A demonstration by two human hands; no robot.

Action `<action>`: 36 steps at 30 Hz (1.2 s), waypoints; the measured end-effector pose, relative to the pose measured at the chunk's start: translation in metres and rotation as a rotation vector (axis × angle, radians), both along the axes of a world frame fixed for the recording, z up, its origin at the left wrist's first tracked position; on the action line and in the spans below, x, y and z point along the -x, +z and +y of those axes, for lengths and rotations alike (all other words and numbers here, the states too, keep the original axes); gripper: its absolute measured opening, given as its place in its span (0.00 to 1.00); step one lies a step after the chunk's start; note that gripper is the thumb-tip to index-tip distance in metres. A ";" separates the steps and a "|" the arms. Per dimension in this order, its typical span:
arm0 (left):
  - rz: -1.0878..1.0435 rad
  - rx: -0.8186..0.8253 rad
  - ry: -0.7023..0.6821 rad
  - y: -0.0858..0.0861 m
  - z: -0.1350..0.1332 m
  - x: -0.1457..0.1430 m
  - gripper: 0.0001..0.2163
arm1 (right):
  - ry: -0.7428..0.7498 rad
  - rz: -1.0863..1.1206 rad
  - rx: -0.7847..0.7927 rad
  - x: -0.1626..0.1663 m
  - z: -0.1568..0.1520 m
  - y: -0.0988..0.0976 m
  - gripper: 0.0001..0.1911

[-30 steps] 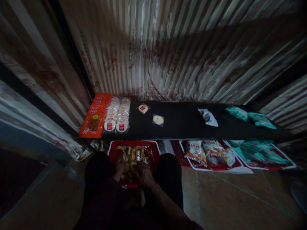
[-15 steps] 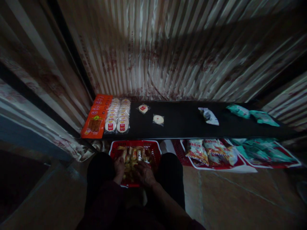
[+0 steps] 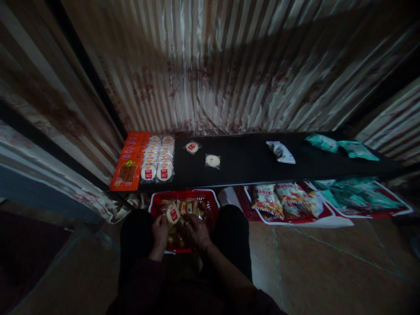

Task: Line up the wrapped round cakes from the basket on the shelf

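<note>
My left hand (image 3: 159,230) is closed on the edge of a round white wrapped rice cracker (image 3: 173,213) with a red label, held over the red basket (image 3: 151,205) between my knees. Inside the basket lie several small wrapped snacks (image 3: 188,208), mostly yellowish and brown. My right hand (image 3: 198,232) rests among them with its fingers stretched out; the fingertips are dim. On the black shelf (image 3: 243,157) beyond, a double row of matching rice crackers (image 3: 157,159) stands beside a flat orange packet (image 3: 129,159). Two loose crackers, one labelled (image 3: 192,147) and one plainer (image 3: 213,161), lie to their right.
Further right on the shelf are a white packet (image 3: 281,152) and two teal packets (image 3: 341,148). Below stand a basket of larger snack bags (image 3: 267,199) and one of teal packets (image 3: 357,197). A striped curtain (image 3: 210,65) hangs behind the shelf.
A rice cracker has come into view in my left hand, lifted above the other snacks. My right hand stays in the basket. The view has shifted slightly.
</note>
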State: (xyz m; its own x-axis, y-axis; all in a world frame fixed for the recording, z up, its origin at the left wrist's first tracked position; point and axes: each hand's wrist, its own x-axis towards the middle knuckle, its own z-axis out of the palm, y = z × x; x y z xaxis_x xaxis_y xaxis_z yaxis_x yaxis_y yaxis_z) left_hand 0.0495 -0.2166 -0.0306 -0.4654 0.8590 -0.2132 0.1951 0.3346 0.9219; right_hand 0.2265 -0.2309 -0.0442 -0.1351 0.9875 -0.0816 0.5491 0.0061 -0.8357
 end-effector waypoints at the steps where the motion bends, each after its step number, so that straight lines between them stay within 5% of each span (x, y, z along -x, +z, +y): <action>1: -0.053 0.020 -0.010 0.002 0.000 -0.001 0.18 | -0.027 0.040 0.017 0.000 0.001 0.000 0.22; 8: -0.361 0.111 -0.116 0.008 -0.003 -0.016 0.24 | -0.190 0.468 0.202 -0.004 0.007 -0.001 0.29; 14: -0.346 0.164 -0.189 0.009 -0.001 -0.024 0.24 | -0.274 0.797 0.340 -0.002 0.012 -0.001 0.31; 30: -0.365 0.155 -0.224 0.021 -0.010 -0.029 0.23 | -0.447 1.080 0.367 0.001 0.017 -0.006 0.23; 36: -0.296 0.144 -0.184 0.019 -0.010 -0.029 0.24 | -0.317 1.153 0.452 0.003 0.013 0.002 0.25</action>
